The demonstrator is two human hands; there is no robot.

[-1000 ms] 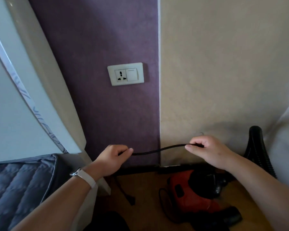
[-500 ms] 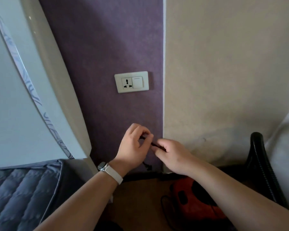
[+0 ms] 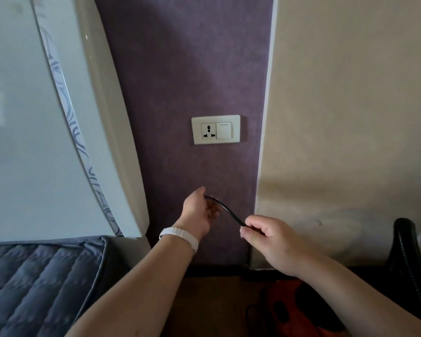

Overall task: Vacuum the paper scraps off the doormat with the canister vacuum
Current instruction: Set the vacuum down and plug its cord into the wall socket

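A thin black power cord (image 3: pixel 225 208) runs between my two hands in front of the purple wall. My left hand (image 3: pixel 199 211) holds one end of this stretch, fingers curled round it. My right hand (image 3: pixel 265 235) pinches the cord lower and to the right. The plug is hidden. The red canister vacuum (image 3: pixel 289 310) sits on the wooden floor below my right forearm, mostly covered by it. Its black ribbed hose (image 3: pixel 408 259) rises at the right edge. The doormat and paper scraps are out of view.
A white wall socket with a switch (image 3: pixel 215 129) sits on the purple wall above my hands. A white headboard (image 3: pixel 58 117) and a bed with a grey quilted cover (image 3: pixel 34 283) fill the left side. A beige wall (image 3: pixel 350 117) is on the right.
My hands came together half a second ago and have now moved apart again along the cord. The view has shifted closer to the wall, so the socket sits lower in frame.
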